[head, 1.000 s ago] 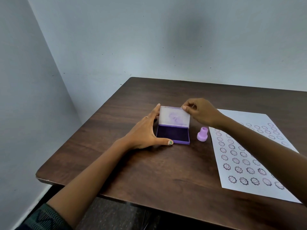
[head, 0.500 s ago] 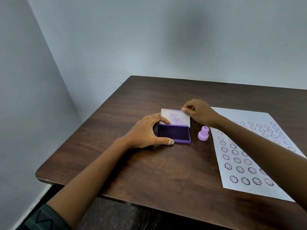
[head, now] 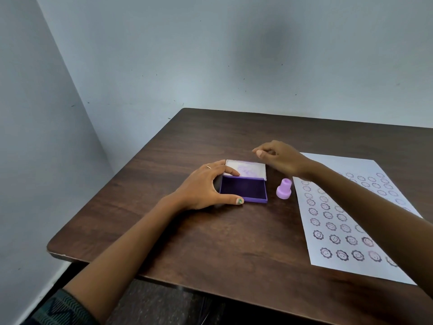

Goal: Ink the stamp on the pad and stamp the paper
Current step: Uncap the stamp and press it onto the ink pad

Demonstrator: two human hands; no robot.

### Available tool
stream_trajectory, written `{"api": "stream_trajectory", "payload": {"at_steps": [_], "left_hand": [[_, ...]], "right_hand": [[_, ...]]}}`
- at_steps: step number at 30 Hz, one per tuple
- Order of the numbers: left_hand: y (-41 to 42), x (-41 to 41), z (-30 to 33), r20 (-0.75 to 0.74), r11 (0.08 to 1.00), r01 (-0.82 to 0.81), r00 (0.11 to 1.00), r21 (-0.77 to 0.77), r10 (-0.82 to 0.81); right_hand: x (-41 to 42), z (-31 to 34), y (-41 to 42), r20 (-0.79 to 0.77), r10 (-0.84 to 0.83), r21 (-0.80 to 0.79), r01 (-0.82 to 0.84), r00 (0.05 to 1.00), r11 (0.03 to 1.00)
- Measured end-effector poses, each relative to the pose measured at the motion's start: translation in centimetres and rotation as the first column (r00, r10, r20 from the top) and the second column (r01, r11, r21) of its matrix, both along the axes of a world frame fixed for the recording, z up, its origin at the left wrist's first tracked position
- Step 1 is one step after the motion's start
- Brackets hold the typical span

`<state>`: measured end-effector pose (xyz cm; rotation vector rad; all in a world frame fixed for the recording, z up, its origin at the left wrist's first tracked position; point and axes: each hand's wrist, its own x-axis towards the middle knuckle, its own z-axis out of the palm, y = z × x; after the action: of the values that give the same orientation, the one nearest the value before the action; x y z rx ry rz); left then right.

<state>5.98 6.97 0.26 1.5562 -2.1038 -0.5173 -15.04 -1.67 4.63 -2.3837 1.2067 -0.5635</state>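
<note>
My left hand (head: pixel 201 186) grips the open purple rectangular ink pad (head: pixel 243 190), thumb along its front edge. My right hand (head: pixel 278 158) hovers loosely curled, empty. The lilac plastic stamp (head: pixel 284 188) stands between pad and white paper sheet (head: pixel 346 165); I should pinch its neck squarely.

A dark brown wooden table (head: pixel 210 249) with rounded corners is sitting against a plain pale blue-grey back wall (head: pixel 234 55). A grey side wall (head: pixel 35 137) is meeting it in a corner on the left. Tiny dark specks are dotting the back wall. Soft light is falling on everything. A dark floor (head: pixel 164 306) is showing under the table's near edge.
</note>
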Motion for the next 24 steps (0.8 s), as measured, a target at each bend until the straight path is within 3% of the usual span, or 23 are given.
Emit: {"api": "stream_trajectory", "payload": {"at_steps": [7,11,14,17,19,21,24], "left_hand": [[0.0,-0.1,-0.1,-0.023,1.000,0.002,1.000,-0.023,-0.002],[0.1,-0.1,0.0,-0.016,1.000,0.007,1.000,-0.027,-0.008],[0.3,-0.3,0.1,-0.027,0.999,-0.016,1.000,-0.029,0.015],[0.5,-0.6,0.5,-0.064,0.990,-0.081,0.995,-0.112,0.075],[0.5,-1.6,1.1,-0.071,0.967,-0.102,0.994,-0.233,0.088],[0.5,-3.4,1.9,-0.112,0.941,-0.076,0.993,-0.331,0.041],[0.3,-7.1,3.1,-0.114,0.936,0.035,0.990,-0.351,-0.080]], "right_hand": [[-3.6,2.3,3.2,0.025,0.055,0.106,-0.057,0.998,0.993],[-5.2,1.2,5.1,-0.078,0.026,0.016,-0.025,0.997,1.000],[-5.9,-0.2,5.8,-0.055,0.012,-0.058,-0.015,0.998,0.998],[-6.3,-0.5,6.0,0.081,-0.037,-0.069,0.042,0.996,0.997],[-6.6,-0.6,6.1,0.266,-0.087,-0.019,0.095,0.960,0.995],[-6.8,-0.7,6.4,0.461,-0.126,0.081,0.099,0.879,0.992],[-7.3,-1.1,6.6,0.644,-0.163,0.233,0.011,0.747,0.972]]}}
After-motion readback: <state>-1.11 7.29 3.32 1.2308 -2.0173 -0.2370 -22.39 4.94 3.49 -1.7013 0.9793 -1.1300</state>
